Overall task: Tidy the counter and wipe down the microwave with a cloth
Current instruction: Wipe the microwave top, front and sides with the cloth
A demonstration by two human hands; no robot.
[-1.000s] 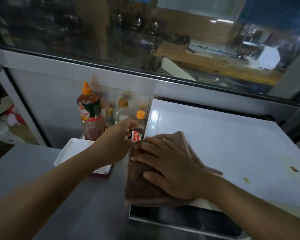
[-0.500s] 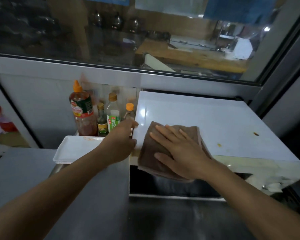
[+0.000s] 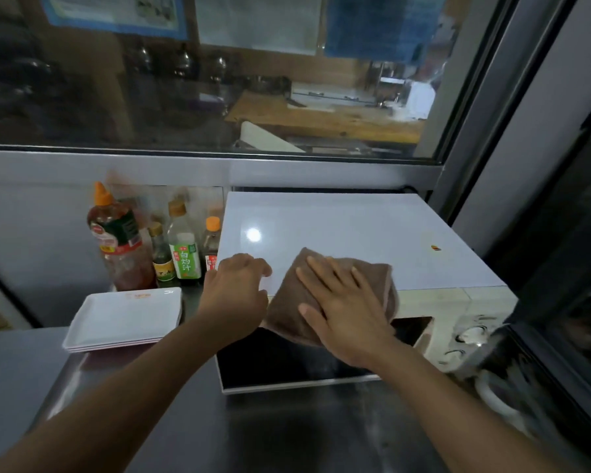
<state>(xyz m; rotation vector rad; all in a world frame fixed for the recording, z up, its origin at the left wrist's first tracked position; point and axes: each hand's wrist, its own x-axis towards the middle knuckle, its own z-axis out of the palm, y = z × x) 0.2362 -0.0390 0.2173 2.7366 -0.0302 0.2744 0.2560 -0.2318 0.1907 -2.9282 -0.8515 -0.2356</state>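
Your right hand (image 3: 347, 314) lies flat, fingers straight and spread, pressing the brown cloth (image 3: 325, 295) onto the front edge of the microwave (image 3: 355, 233) top; the cloth's near part hangs over the dark door. Your left hand (image 3: 238, 288) rests at the microwave's front left corner, fingers loosely curled over the edge and gripping nothing else. A small orange-red spot (image 3: 435, 247) sits on the microwave top, toward its right side, well apart from the cloth. Left of the microwave, on the steel tabletop (image 3: 287, 431), stands a cluster of sauce bottles (image 3: 151, 244) against the wall, with a stack of white rectangular trays (image 3: 125, 317) just in front of them.
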